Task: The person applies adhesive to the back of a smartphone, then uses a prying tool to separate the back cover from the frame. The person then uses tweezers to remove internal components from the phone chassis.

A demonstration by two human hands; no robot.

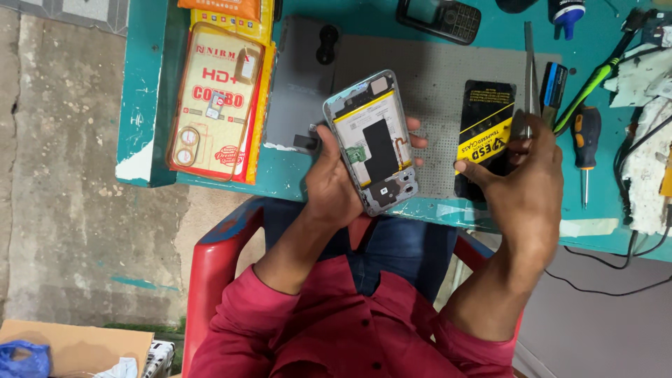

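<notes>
My left hand [334, 183] grips an opened smartphone [372, 140] with its back cover off, so the battery and circuit parts show. It is held tilted above the near edge of the teal table [147, 105]. My right hand [521, 178] rests on a black and yellow packet [485, 126] that lies on the grey work mat [434, 77]; the fingers pinch near its right edge beside a thin metal tool [530, 66]. Whether the fingers hold the tool or the packet I cannot tell.
A grey phone back cover [301, 77] lies left of the mat, beside a clear phone case on a red-yellow package [218, 98]. A keypad phone [441, 17] sits at the far edge. Screwdrivers [586, 136] and cables [630, 154] crowd the right side. I sit on a red chair [213, 259].
</notes>
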